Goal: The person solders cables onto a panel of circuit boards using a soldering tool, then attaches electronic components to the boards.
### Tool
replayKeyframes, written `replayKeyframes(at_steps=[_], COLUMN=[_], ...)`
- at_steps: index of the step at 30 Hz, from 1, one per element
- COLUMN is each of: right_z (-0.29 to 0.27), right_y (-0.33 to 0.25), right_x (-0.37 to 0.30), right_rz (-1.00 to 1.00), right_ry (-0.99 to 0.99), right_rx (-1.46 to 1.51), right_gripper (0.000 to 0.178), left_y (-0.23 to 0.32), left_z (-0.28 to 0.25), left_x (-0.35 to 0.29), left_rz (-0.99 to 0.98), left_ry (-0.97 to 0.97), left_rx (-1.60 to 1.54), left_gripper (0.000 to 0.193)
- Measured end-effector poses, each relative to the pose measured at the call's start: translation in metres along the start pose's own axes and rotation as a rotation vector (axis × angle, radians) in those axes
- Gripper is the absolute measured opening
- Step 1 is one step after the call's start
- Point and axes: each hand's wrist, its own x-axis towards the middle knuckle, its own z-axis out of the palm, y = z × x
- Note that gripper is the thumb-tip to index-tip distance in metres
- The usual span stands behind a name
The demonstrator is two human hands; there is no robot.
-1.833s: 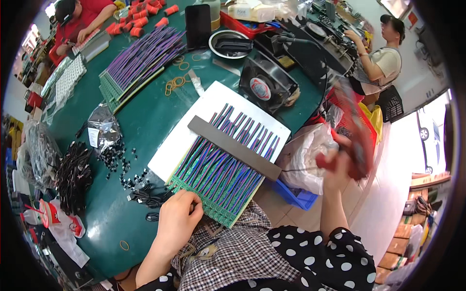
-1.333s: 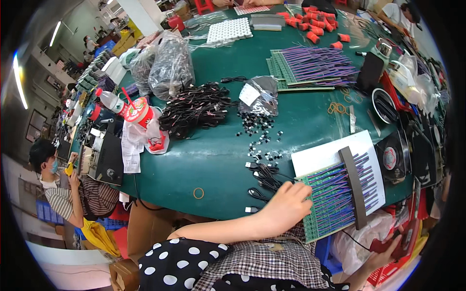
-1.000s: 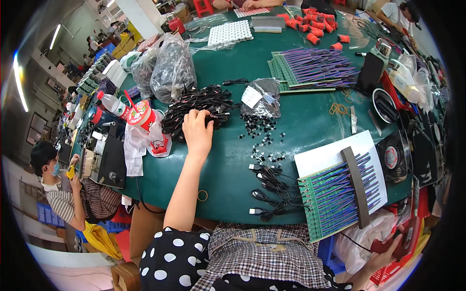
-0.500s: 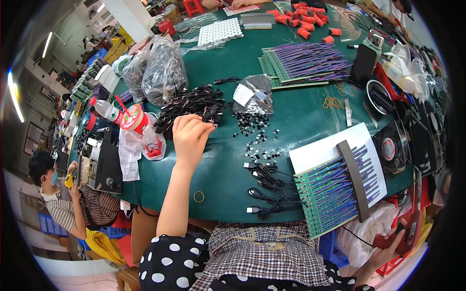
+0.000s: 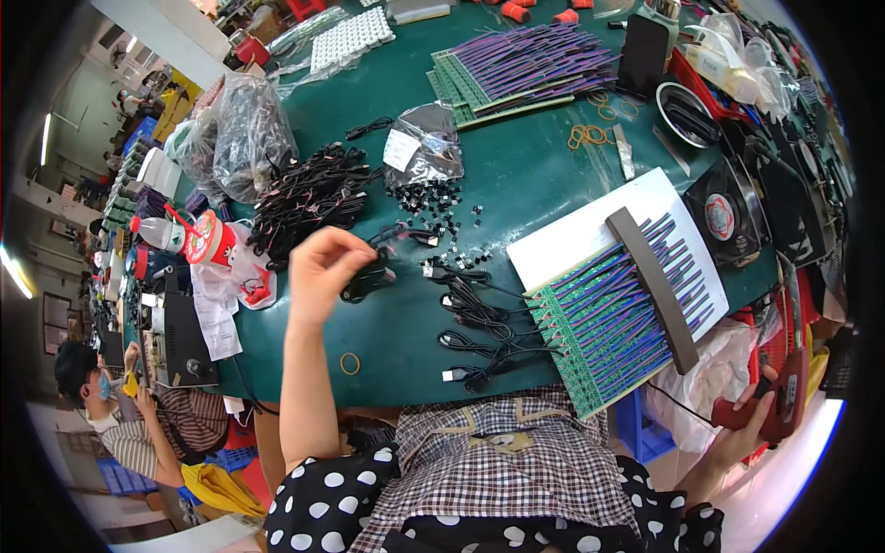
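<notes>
Broadly, I see a dark green round bench (image 5: 544,198) filling the upper view, crowded with parts. At three o'clock lies a green circuit board strip with purple wires (image 5: 608,323) on a white sheet (image 5: 572,244), pinned by a grey flat bar (image 5: 650,286). At eleven o'clock sits a heap of black cable bundles (image 5: 309,198). Centre-left, my left hand (image 5: 318,272) has its grip pinched shut on a small black coiled cable (image 5: 369,279), lifted just above the bench; the cable's long axis runs toward two o'clock, away from the fingers. Loose black plug leads (image 5: 475,327) lie at four o'clock of that hand, near it. My right hand (image 5: 751,419), low at four o'clock off the bench, is clamped on a red-handled tool (image 5: 784,405), well apart from the cable.
</notes>
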Motion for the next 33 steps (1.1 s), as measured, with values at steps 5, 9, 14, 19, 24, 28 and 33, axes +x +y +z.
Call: replayKeyframes(at_steps=[5, 9, 14, 19, 24, 28, 33], right_z=[0.010, 0.014, 0.013, 0.007, 0.003, 0.006, -0.001], right_y=[-0.004, -0.003, -0.003, -0.002, -0.009, -0.014, -0.031], right_x=[0.000, -0.001, -0.004, -0.007, -0.026, -0.052, -0.068], right_rz=[-0.017, -0.019, 0.002, -0.001, 0.007, 0.206, 0.756], right_ry=[0.000, -0.019, -0.067, -0.116, -0.164, -0.378, -0.652], right_rx=[-0.031, -0.002, 0.017, 0.026, 0.036, 0.060, 0.108], right_gripper=[0.036, 0.034, 0.033, 0.033, 0.040, 0.057, 0.069], left_y=[0.036, 0.023, -0.007, -0.001, 0.024, 0.059, 0.043], left_z=[-0.027, 0.030, 0.072, 0.074, 0.096, 0.135, 0.177], left_x=[-0.009, -0.025, -0.041, -0.041, -0.049, -0.068, -0.081], left_rz=[0.311, 0.070, -0.287, -0.296, -0.388, -0.138, 0.190], left_ry=[0.255, -0.093, -0.205, -0.245, -0.231, -0.303, -0.242], left_rx=[-0.010, 0.485, -0.049, -0.129, -0.150, 0.081, 0.386], left_gripper=[0.006, 0.013, 0.007, 0.008, 0.008, 0.007, 0.012])
